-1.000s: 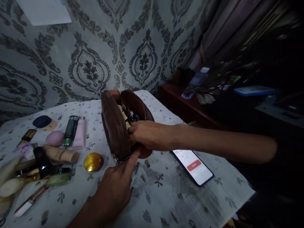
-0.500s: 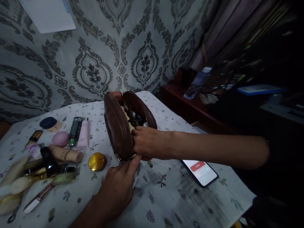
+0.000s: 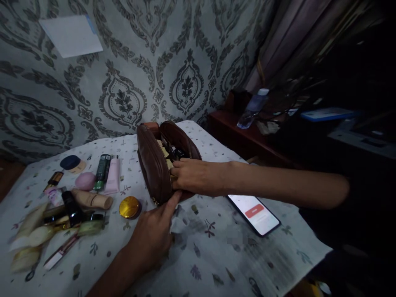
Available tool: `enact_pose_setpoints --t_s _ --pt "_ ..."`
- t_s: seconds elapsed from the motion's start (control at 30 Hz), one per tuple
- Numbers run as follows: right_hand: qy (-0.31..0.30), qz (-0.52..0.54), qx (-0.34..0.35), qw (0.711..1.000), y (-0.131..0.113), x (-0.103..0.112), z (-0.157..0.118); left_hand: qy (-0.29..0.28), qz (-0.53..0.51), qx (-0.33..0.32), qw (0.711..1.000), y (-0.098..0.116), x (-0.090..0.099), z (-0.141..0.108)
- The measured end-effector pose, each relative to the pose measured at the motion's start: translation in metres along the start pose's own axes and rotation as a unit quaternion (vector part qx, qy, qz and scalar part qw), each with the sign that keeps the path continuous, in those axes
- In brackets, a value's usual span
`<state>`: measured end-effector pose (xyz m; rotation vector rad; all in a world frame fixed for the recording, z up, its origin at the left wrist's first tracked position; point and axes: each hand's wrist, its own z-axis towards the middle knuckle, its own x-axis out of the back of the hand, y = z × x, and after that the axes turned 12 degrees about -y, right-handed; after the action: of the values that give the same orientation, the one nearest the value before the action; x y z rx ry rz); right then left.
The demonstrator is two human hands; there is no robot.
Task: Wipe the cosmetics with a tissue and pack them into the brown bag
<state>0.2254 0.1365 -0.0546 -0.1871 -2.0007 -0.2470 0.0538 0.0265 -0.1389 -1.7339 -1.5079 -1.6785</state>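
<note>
A brown zippered bag [image 3: 154, 165] stands on the cloth, its top gaping and several dark and pale items inside. My right hand [image 3: 192, 175] reaches across from the right with bent fingers dipped into the opening; the fingertips are hidden, and so is anything they hold. At the bag's near end, by the zip pull, my left hand [image 3: 153, 231] holds the edge with its index finger stretched along it, the other fingers curled under. A whitish crumpled piece [image 3: 177, 222] shows beside those fingers; I cannot make out what it is. A gold-lidded jar [image 3: 129, 207] lies left of the bag.
Leftward are a pink tube [image 3: 112, 175], a green tube [image 3: 102, 171], a pink sponge [image 3: 85, 181], a beige tube [image 3: 93, 199] and several other cosmetics. A lit phone [image 3: 255, 212] lies below my right forearm. A water bottle [image 3: 252, 109] stands on the red surface behind.
The view has shifted slightly, so the scene sits a little differently. My right hand remains at the bag's opening and my left at its near end.
</note>
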Motion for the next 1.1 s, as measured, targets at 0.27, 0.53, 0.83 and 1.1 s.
enact_pose_setpoints --t_s 0.27,0.53,0.83,1.1 --pt "0.093 0.05 0.007 0.994 0.005 0.0 -0.01 0.054 0.051 0.011 0.997 0.0 0.009 -0.017" --pt "0.097 0.068 0.008 0.993 0.001 0.007 -0.006 0.052 0.056 0.03 0.997 0.0 -0.001 -0.028" --pt "0.028 0.094 0.017 0.995 0.006 0.01 -0.003 0.098 0.06 0.018 0.993 -0.016 -0.031 -0.062" --pt "0.086 0.121 0.046 0.988 0.015 0.016 -0.003 0.134 0.258 0.031 0.956 0.003 0.039 -0.039"
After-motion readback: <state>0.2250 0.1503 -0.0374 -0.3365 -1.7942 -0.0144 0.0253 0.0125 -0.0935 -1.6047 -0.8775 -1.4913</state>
